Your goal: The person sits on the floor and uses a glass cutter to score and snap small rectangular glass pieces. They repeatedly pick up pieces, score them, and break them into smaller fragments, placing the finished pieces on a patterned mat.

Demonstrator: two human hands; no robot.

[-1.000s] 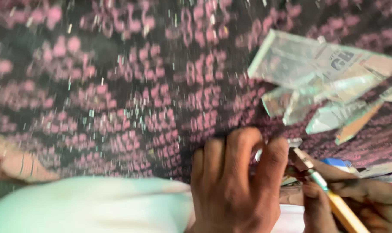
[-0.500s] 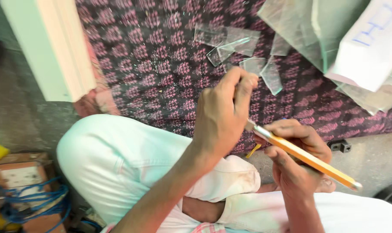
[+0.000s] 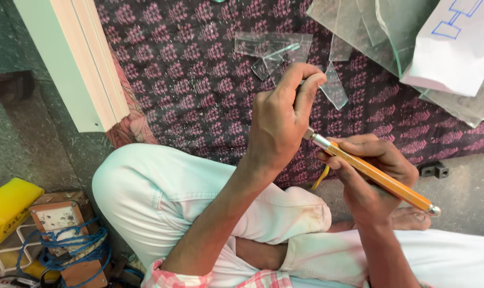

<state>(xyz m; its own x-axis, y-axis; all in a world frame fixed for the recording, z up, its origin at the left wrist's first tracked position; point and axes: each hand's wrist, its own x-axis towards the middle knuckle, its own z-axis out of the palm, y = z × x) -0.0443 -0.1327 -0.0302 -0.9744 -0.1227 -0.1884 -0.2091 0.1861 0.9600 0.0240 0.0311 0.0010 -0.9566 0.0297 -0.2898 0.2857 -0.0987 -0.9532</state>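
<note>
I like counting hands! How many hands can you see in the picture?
2. The left hand is raised over the patterned cloth, fingertips at the tool's metal tip; the right hand is lower, holding the orange tool.

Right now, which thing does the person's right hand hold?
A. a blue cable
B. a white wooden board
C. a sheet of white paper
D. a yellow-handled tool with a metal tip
D: the right hand grips a yellow-handled tool, whose metal tip points to the left hand above the patterned cloth.
</note>
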